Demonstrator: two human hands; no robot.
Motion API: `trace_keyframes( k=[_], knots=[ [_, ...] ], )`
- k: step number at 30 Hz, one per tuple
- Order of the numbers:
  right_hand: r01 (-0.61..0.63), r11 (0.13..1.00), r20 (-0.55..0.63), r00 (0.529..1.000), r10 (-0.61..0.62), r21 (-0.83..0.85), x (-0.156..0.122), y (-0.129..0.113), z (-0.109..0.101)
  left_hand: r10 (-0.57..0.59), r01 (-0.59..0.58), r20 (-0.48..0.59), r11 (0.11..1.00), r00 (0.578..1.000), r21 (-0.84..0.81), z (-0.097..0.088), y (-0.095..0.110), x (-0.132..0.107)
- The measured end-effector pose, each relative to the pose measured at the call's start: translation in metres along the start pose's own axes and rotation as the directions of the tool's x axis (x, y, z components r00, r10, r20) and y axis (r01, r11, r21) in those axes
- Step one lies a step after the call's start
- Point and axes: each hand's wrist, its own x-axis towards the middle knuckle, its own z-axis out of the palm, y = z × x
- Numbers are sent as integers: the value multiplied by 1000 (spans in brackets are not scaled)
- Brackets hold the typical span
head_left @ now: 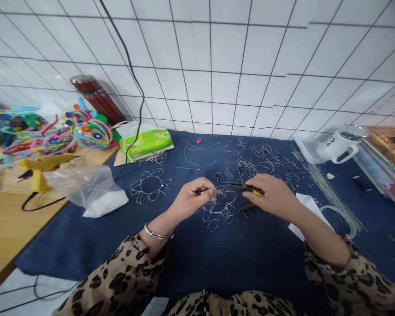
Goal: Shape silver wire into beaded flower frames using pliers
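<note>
In the middle of the dark blue cloth [191, 259], my left hand [195, 197] pinches a wire flower frame [228, 210] by its upper left part. The frame is made of thin silvery loops. My right hand [273, 195] is closed around a pair of pliers [238, 186] with yellow on the handle, the dark jaws pointing left above the frame. Dark metal of another tool [246, 206] shows below that hand, partly hidden. To the left lies a second wire flower [150, 186], flat on the cloth with rounded petals.
Behind my hands spreads a tangle of bent wire pieces [250, 162]. At right are straight wires [335, 193], a tape roll [340, 219] and a white mug [344, 142]. A plastic bag [88, 188], yellow glue gun [41, 169] and green tissue pack [146, 142] are at left.
</note>
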Motion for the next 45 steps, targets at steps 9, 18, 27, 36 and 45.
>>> trace_keyframes(
  k=[9, 18, 27, 36, 45],
  knots=[
    [24, 999, 59, 998, -22, -42, 0, 2, 7, 30, -32, 16, 987, 999, 158, 1, 2, 0],
    [44, 995, -10, 999, -45, -91, -1, 0, 10, 2, -13, 51, 980, 999, 199, 3, 3, 0],
    [68, 997, -126, 990, -70, -26, -1, -8, 25, -25, 19, 52, 995, 998, 100, 4, 0, 0],
    [92, 996, -172, 981, -89, 9, 0, -8, 27, -59, 61, 48, 997, 997, -41, 6, -1, -1],
    [159, 981, -162, 971, -176, -113, -4, -20, 11, -13, 14, -26, 999, 1000, 36, 6, 1, 0]
  ],
)
